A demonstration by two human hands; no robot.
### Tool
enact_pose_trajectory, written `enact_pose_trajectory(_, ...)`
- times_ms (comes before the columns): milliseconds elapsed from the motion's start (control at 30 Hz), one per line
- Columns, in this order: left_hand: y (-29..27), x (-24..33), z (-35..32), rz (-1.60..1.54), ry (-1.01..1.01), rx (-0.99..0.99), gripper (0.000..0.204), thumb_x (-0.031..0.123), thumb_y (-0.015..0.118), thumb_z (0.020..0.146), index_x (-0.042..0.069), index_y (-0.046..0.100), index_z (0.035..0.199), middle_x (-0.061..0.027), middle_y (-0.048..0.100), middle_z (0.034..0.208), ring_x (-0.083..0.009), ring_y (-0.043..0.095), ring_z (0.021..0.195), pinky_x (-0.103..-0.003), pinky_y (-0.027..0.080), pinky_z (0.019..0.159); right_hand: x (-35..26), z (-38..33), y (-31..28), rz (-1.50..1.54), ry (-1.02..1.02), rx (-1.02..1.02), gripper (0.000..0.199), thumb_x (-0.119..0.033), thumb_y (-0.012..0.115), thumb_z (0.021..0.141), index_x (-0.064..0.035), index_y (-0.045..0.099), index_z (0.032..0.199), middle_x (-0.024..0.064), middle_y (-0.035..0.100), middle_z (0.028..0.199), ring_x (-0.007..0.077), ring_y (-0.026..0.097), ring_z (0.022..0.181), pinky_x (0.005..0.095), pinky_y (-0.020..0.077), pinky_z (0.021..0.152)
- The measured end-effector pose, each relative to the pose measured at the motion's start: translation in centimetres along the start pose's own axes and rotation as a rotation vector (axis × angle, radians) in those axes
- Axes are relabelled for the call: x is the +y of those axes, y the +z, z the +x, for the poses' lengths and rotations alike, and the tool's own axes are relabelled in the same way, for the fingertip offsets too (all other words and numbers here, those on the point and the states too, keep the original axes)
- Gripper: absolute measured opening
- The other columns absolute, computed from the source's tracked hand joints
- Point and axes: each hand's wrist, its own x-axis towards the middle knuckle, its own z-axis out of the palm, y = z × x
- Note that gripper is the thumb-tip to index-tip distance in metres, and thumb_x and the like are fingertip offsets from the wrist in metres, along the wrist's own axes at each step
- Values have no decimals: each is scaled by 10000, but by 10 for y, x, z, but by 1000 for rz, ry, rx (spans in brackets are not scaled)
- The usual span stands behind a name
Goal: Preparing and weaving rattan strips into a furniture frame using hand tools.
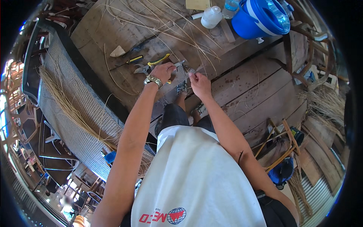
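My left hand, with a metal watch on its wrist, is closed, fingers bent together. A short pale blade-like piece sticks out past its fingertips; its other end is hidden. Just to the right, my right hand pinches with thumb and forefinger at something small and thin, too blurred to name. The two hands are close together but apart. Beside and partly behind my left hand lie pruning shears with yellow handles. A yellow-and-black handled tool rests farther left.
Loose cane strands cross the wooden boards. A white bottle, a clear bottle and a blue cooler stand far right. On the left is a woven cane panel bearing a strand bundle.
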Motion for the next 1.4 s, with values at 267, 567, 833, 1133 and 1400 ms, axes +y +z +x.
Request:
enact_pose_trajectory(267,1,-1,-1,3,6,41,260,338,560,929,136,668,1050,-161,683,998,-385,623,970,-449,487,841,57,-28,0,-38,48,71,395,-377,563,927,-21,603,760,233,635,822,449,605,802,508,477,689)
enact_pose_trajectory(567,4,-7,-1,-4,50,73,277,352,551,936,136,665,1067,-161,686,984,-394,623,961,-464,483,831,77,-80,-37,-262,-132,3,330,-309,580,927,3,626,1021,236,626,1005,428,617,935,482,516,781)
enact_pose_trajectory(833,-1,1,-1,-17,50,34,290,352,541,942,112,662,1050,-176,682,975,-399,624,942,-471,483,818,-20,8,-34,349,445,-421,363,-365,597,919,-15,607,824,120,643,654,293,668,623,366,523,648)
enact_pose_trajectory(1133,-5,1,-1,-28,0,8,259,339,546,933,141,673,1041,-161,679,1014,-378,621,989,-464,494,856,43,-9,4,-14,-60,40,349,-347,540,945,-33,602,808,231,625,782,457,597,796,514,478,667)
enact_pose_trajectory(1400,3,-8,2,-43,71,46,258,332,538,941,125,671,1018,-171,682,951,-384,630,932,-462,493,809,82,-55,-30,-223,56,-246,346,-372,542,944,-52,644,1026,251,649,936,446,621,902,501,501,752)
